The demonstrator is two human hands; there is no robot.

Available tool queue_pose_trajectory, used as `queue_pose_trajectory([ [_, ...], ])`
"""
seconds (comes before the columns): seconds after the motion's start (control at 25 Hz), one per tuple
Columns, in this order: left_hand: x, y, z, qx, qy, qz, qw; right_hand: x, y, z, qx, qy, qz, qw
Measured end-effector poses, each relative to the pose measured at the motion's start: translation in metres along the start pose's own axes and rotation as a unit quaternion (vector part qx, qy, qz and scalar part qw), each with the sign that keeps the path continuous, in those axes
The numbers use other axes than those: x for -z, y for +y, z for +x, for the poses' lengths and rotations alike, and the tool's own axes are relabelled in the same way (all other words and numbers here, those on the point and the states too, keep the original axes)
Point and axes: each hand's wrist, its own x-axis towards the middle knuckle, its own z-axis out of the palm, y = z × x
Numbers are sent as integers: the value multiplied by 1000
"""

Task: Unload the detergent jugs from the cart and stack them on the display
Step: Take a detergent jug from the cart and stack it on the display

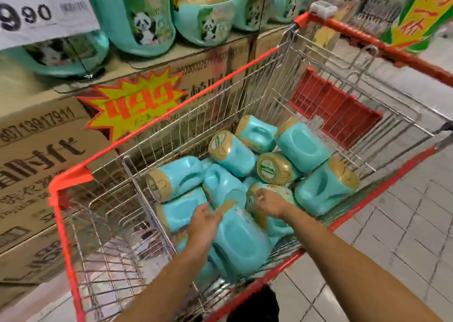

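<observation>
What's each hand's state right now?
Left hand: on the near teal plastic jug, grip cannot be told.
Right hand: curled round gold-capped teal jug beside it.

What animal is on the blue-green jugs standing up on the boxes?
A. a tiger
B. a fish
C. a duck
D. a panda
D: the label on the jug standing on the cardboard boxes shows a black-and-white panda.
</observation>
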Motion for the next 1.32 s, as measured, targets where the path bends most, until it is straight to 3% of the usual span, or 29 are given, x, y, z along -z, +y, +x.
queue_pose_trajectory([
  [0.12,-29,-31,7,82,31,-26,996,-3,10,22,48,-171,33,984],
  [0.2,-43,-42,9,119,66,-80,987,-8,16,32,47,-234,64,969],
  [0.36,-42,-59,8,165,84,-181,966,-16,24,48,26,-279,44,959],
  [0.48,-34,-61,2,206,23,-288,935,-17,22,49,11,-281,36,959],
  [0.64,-36,-48,-4,140,42,-301,942,-9,10,36,17,-285,36,958],
  [0.76,-20,-34,-14,61,96,-302,946,5,-14,13,107,-291,127,942],
  [0.92,9,-4,-35,-4,112,-388,915,36,-31,-32,228,-150,163,948],
  [1.04,21,33,-56,-58,86,-456,884,54,-41,-60,257,-116,270,921],
  [1.24,37,74,-82,-132,46,-474,870,70,-64,-78,304,-93,366,874],
  [1.32,40,80,-88,-146,44,-471,869,72,-67,-78,276,-132,431,849],
])
